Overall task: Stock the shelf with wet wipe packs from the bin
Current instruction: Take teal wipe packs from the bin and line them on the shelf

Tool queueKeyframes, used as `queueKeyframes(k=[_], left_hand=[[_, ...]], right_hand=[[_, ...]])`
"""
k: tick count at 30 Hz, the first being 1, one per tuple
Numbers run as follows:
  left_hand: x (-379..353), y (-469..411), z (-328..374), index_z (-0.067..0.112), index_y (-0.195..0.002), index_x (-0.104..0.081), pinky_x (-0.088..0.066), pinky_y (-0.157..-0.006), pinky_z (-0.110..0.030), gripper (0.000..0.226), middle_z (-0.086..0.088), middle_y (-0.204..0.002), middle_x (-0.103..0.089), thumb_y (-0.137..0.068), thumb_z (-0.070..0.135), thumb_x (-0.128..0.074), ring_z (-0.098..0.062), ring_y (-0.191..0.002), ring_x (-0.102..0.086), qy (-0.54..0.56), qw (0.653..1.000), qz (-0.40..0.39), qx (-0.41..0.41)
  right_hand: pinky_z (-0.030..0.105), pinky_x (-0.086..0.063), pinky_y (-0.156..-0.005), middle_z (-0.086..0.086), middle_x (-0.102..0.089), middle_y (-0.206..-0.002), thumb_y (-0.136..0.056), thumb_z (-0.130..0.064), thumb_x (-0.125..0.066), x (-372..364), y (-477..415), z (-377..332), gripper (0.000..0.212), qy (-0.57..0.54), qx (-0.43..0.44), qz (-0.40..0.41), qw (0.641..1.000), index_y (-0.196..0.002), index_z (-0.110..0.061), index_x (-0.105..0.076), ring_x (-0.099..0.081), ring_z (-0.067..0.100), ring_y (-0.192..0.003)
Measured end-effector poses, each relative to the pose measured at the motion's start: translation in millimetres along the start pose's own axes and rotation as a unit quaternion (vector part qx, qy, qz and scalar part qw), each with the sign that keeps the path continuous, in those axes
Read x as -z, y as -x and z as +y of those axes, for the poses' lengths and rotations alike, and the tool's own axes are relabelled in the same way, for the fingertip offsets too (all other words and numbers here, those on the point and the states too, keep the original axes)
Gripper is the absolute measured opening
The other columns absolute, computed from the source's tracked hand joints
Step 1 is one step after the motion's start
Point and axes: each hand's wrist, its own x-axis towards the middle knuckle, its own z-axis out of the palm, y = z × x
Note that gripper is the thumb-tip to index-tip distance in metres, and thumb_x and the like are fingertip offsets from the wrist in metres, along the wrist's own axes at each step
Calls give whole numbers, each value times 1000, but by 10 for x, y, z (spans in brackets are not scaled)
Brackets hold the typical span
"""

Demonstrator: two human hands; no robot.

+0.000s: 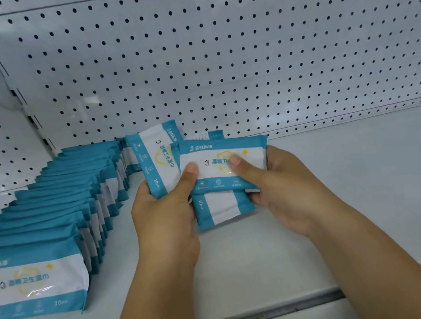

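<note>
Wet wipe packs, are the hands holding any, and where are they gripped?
Yes. Both hands hold a loose bunch of wet wipe packs above the shelf: left hand on its left side, right hand on its right edge, thumbs on the front pack's face.

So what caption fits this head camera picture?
Both hands hold wet wipe packs over the shelf.

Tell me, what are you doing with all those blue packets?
A person is stocking a white shelf with wet wipe packs. Both hands, the left hand and right hand, hold a small bunch of packs together above the shelf. A long row of packs already stands on the left.
</note>
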Motion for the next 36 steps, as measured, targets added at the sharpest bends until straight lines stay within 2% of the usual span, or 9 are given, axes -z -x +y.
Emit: queueKeyframes(k=[4, 7, 12, 18, 23, 27, 31, 36], left_hand=[[-5, -1, 27, 12, -118, -68, -62, -78, -36, 33, -2, -108, -77, -87, 19, -76, -20, -98, -74, -8, 1000, 4, -4], [15, -21, 56, 11, -119, -68, -60, -84, -42, 35, -2, -109, -76, -86, 19, -76, -20, -99, -74, -9, 1000, 13, -17], [28, -42, 41, 16, -116, -69, -62, -78, -36, 30, 3, -108, -77, -87, 16, -75, -18, -99, -74, -3, 998, 35, -49], [-19, 18, 51, 19, -121, -68, -60, -86, -48, 28, 0, -111, -76, -93, 22, -69, -19, -100, -74, 85, 996, 29, -4], [34, -29, 75, 20, -125, -65, -55, -96, -50, 32, -3, -111, -76, -93, 25, -69, -21, -103, -73, 166, 985, 44, 14], [13, -12, 71, 19, -130, -63, -55, -97, -47, 35, -5, -114, -75, -95, 22, -66, -22, -105, -72, 209, 977, 27, 25], [-42, 7, 77, 18, -127, -63, -57, -94, -44, 32, -7, -113, -75, -95, 16, -65, -22, -102, -73, 226, 973, 24, 34], [-35, -8, 71, 19, -131, -61, -60, -88, -40, 39, -4, -119, -73, -95, 7, -64, -22, -105, -72, 158, 987, 14, -16]], right_hand=[[51, -58, -94, 1, -77, -110, -97, -16, -66, 55, -8, 1, 21, 52, 33, 2, 998, -118, -14, -67, -74, 21, -103], [44, -59, -91, -3, -77, -109, -97, -16, -66, 83, 22, -24, 19, 129, 53, -42, 989, -116, -19, -67, -74, 17, -102], [44, -59, -93, -5, -77, -109, -97, -16, -66, 54, 9, 10, 20, 127, 46, -31, 990, -117, -20, -67, -74, 15, -100], [50, -55, -99, 0, -77, -109, -95, -17, -69, -1, -7, 70, 21, 87, 8, 5, 996, -116, -15, -70, -74, 20, -103], [44, -56, -99, 1, -79, -100, -90, -14, -74, -41, -10, 102, 15, 11, -27, 64, 998, -105, -14, -75, -75, 19, -97], [42, -59, -92, 2, -79, -102, -90, -17, -74, -106, 9, 86, 24, -58, -70, 62, 994, -114, -15, -71, -76, 18, -95], [49, -58, -93, 4, -77, -109, -90, -16, -73, -94, 1, 68, 29, -136, -126, 32, 982, -119, -15, -69, -74, 22, -103], [46, -61, -86, 4, -78, -106, -89, -15, -73, -80, -22, 28, 31, -171, -98, 75, 978, -119, -15, -67, -76, 19, -92]])
